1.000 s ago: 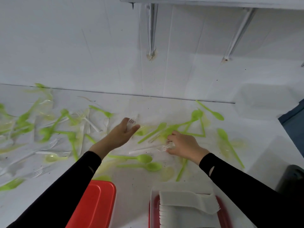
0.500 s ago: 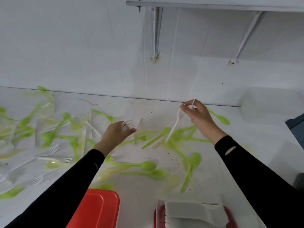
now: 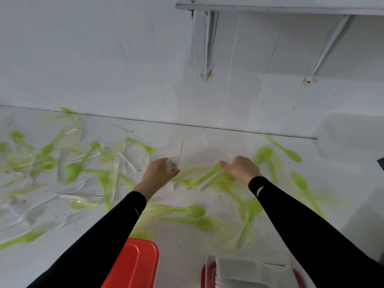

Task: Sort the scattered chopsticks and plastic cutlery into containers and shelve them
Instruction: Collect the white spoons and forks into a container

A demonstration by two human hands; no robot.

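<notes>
Left hand (image 3: 160, 173) closed on a small bunch of white plastic forks (image 3: 174, 163), tines pointing away, just above the white table (image 3: 187, 246). Right hand (image 3: 241, 169) down on the table over a white plastic utensil (image 3: 211, 179); grip not discernible. Green plastic spoons (image 3: 193, 210) and forks scattered on all sides. Red container lid (image 3: 135, 265) near edge; a red container holding stacked white cutlery (image 3: 249, 273) beside it.

Both my hands reach into scattered cutlery.
My left hand (image 3: 161, 172) grips white forks (image 3: 174, 163); my right hand (image 3: 242, 169) presses among green spoons (image 3: 264, 153).
</notes>
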